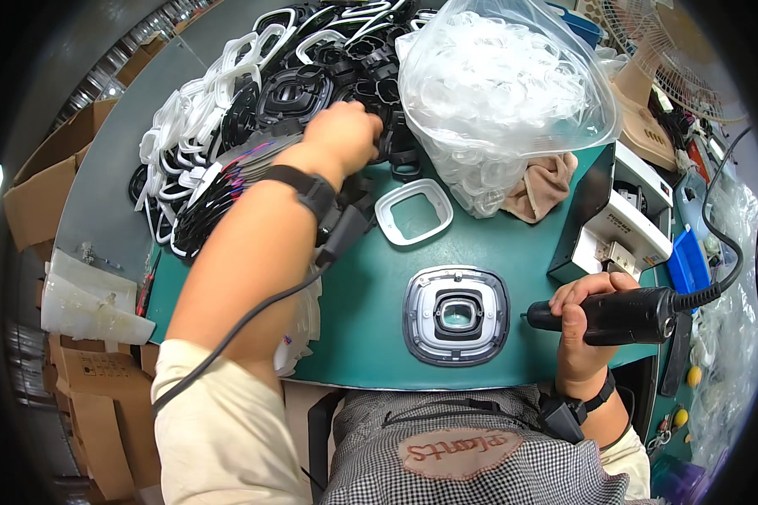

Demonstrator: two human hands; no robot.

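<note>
My left hand (pixel 343 140) reaches into the heap of black plastic parts (pixel 366 63) at the back, its fingers curled down among them; what they grip is hidden. My right hand (pixel 583 324) is wrapped round a black corded electric screwdriver (pixel 630 317), its tip pointing left. Just left of that tip, a rounded-square assembly (pixel 457 345) in grey and white, with a central opening, lies flat near the table's front edge. A loose white rounded frame (pixel 413 213) rests on the green mat between my left hand and the assembly.
A large clear bag of translucent plastic parts (pixel 505 84) stands at the back, with a brown cloth (pixel 544 187) beside it. White frames (pixel 195 109) are heaped at the back left. To the right are a white-and-black box-shaped device (pixel 619 219), a fan (pixel 674 50) and a blue tray (pixel 688 261).
</note>
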